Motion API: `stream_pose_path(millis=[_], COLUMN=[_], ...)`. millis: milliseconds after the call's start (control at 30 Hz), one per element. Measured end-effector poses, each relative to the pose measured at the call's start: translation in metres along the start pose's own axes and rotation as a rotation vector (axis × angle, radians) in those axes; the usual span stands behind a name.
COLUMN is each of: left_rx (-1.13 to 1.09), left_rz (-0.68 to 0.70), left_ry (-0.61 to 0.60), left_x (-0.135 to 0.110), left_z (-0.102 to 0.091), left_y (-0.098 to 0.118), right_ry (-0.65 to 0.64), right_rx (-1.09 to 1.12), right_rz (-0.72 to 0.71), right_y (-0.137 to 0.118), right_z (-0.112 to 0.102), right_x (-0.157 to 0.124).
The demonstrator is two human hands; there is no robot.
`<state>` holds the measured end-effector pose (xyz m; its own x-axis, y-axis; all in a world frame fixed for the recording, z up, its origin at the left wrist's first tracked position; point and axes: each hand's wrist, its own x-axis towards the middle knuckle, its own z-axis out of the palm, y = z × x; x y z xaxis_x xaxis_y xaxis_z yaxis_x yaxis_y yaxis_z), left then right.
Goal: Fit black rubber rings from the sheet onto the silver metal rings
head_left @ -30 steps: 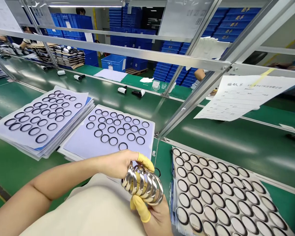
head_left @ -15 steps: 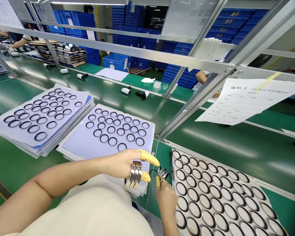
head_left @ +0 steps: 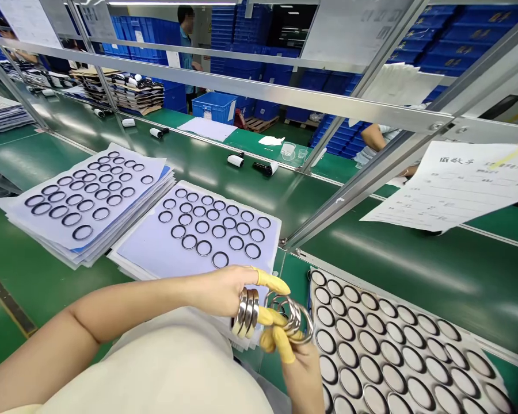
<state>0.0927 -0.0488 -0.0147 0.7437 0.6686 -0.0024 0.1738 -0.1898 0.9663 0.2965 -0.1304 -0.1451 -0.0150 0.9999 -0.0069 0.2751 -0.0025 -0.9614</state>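
My left hand (head_left: 235, 290), with yellow finger covers, reaches across from the left. Several shiny metal rings (head_left: 247, 310) sit stacked around its curled fingers, and its index finger and thumb close about the edge of another ring. Close against it is my right hand (head_left: 296, 356), also in yellow finger covers, gripping a loose, fanned bunch of metal rings (head_left: 296, 319). The fingertips of both hands meet at this bunch, so which fingers bear which ring is partly hidden. Behind the left hand lies a white sheet (head_left: 142, 253) with dark-edged rings in rows.
At right, a board (head_left: 317, 293) carries many rings in rows. Another ring-covered stack of sheets (head_left: 60, 241) stands at left. A metal frame post (head_left: 328, 213) rises behind my hands, with a hanging paper (head_left: 449, 184) beside it. Black-and-white parts (head_left: 265, 168) lie on the green conveyor.
My right hand has come up against the left, and its bunch of rings has turned and fanned out near the left fingertips. The view has shifted slightly; the left hand keeps its stacked rings.
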Motion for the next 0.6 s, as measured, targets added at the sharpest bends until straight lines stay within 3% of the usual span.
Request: stream_pose_path(millis=[133, 233, 400, 600], left_rx=[0.078, 0.081, 0.015, 0.189], left_rz=[0.073, 0.097, 0.107, 0.211], left_ry=[-0.160, -0.276, -0.324, -0.196], left_x=[0.004, 0.005, 0.004, 0.002], left_z=[0.000, -0.003, -0.008, -0.001], left_y=[0.001, 0.003, 0.005, 0.007], right_ry=[-0.272, -0.327, -0.414, -0.492], right_rx=[0.260, 0.282, 0.281, 0.270], right_rz=[-0.180, -0.186, -0.147, -0.179], right_y=[-0.058, -0.080, -0.088, -0.087], right_z=[0.014, 0.018, 0.012, 0.011], right_x=[-0.007, -0.005, -0.008, -0.011])
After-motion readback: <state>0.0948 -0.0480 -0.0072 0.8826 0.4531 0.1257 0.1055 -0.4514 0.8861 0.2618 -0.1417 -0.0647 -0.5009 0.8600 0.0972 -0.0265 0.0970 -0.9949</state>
